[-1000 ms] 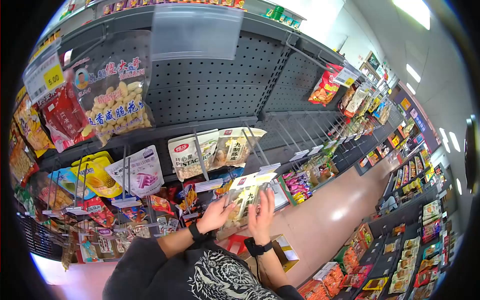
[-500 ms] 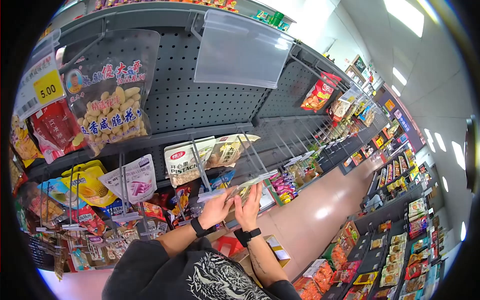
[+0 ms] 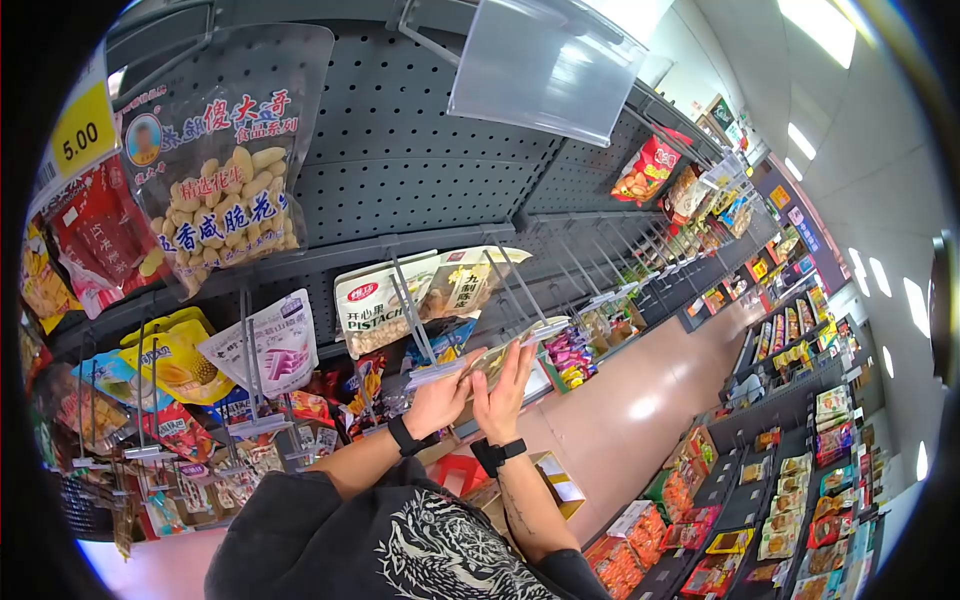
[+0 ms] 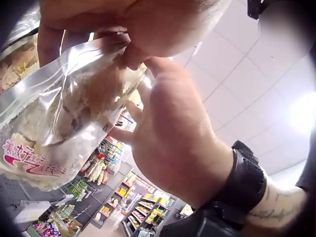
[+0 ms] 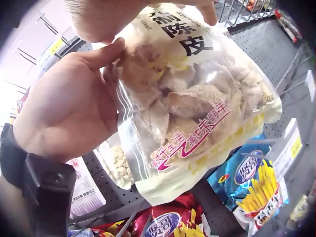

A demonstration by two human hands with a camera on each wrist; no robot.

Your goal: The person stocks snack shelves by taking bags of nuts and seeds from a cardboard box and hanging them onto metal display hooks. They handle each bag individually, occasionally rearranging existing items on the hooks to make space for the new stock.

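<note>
A clear-and-cream bag of dried tangerine peel (image 3: 492, 362) is held between both hands in front of the shelf hooks, seen nearly edge-on in the head view. My left hand (image 3: 440, 402) pinches its left edge; in the right wrist view the left thumb (image 5: 112, 53) lies on the bag's front. My right hand (image 3: 503, 395) holds the opposite side, its fingers long against the pack and its thumb on the near face. The left wrist view shows the bag (image 4: 59, 108) close up, pale pieces inside. A matching bag (image 3: 465, 285) hangs behind, beside a pistachio bag (image 3: 385, 305).
Metal hooks with price holders (image 3: 440, 372) stick out around the hands. A large peanut bag (image 3: 225, 200) hangs at upper left; purple (image 3: 265, 345) and yellow (image 3: 185, 365) snack packs hang lower. A clear sign holder (image 3: 550, 70) juts overhead. An open carton (image 3: 560, 485) stands below.
The held bag has tipped from facing the camera to nearly edge-on, and both hands have moved up toward the hooks. The head view has shifted closer to the shelf.
</note>
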